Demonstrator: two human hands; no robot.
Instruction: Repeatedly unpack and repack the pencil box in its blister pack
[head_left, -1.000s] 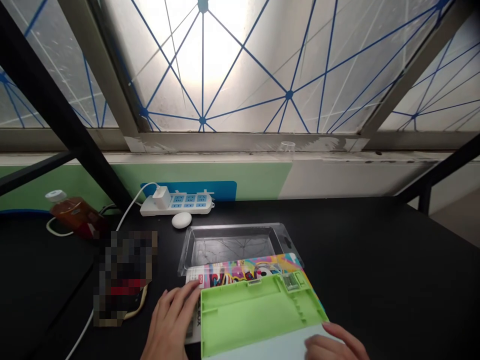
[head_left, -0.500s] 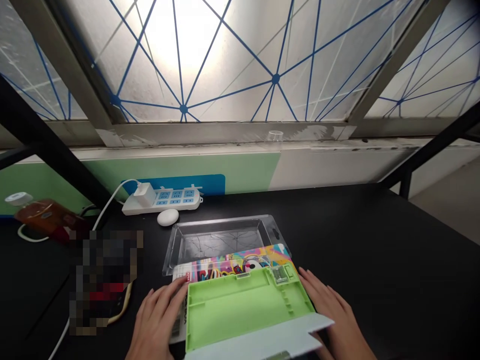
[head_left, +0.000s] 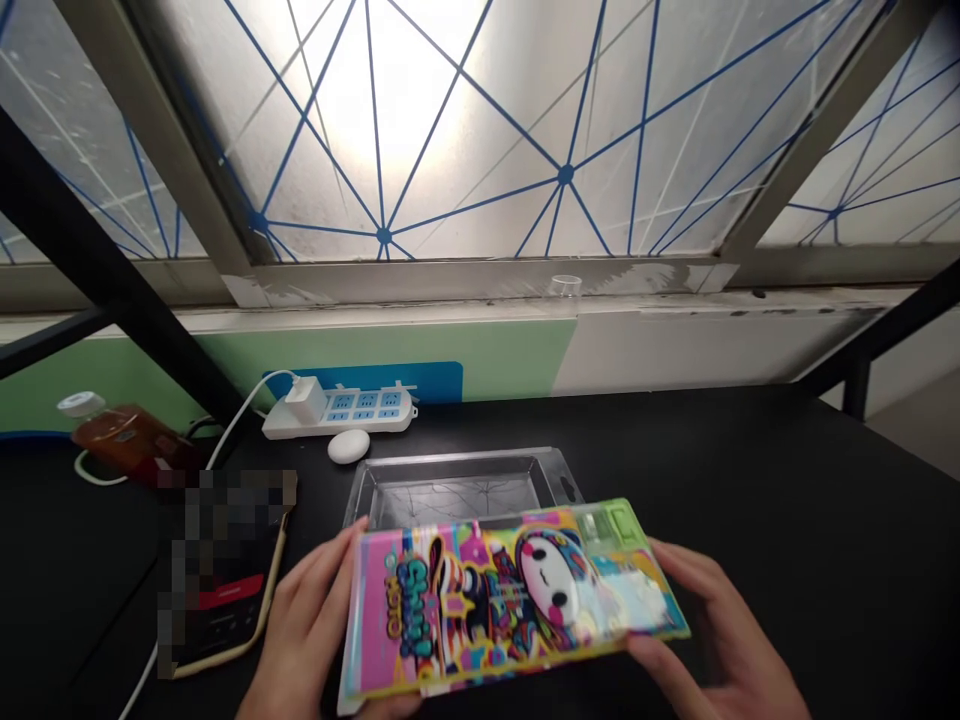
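Note:
A pencil case (head_left: pixel 502 600) with a bright cartoon print on its lid and green plastic showing at the upper right corner is closed and tilted toward me. My left hand (head_left: pixel 304 625) grips its left end, thumb at the lower edge and fingers along the side. At the right end, my right hand (head_left: pixel 712 630) holds it between the thumb in front and fingers behind. Just beyond the case lies a clear plastic packaging tray (head_left: pixel 457 465), its near part covered by the case. A pale edge shows at the case's lower left; what it belongs to is unclear.
Left of my hands a phone (head_left: pixel 240 610) with a partly blurred screen lies on the black desk (head_left: pixel 787 480). Farther back are a white power strip (head_left: pixel 360 408) with a plugged charger, a white oval object (head_left: pixel 349 446) and a bottle of reddish-brown liquid (head_left: pixel 135 440).
The pencil case was open, its green inside facing up and a printed card under it. Now it is shut with the printed lid showing, and both hands have closed on its ends.

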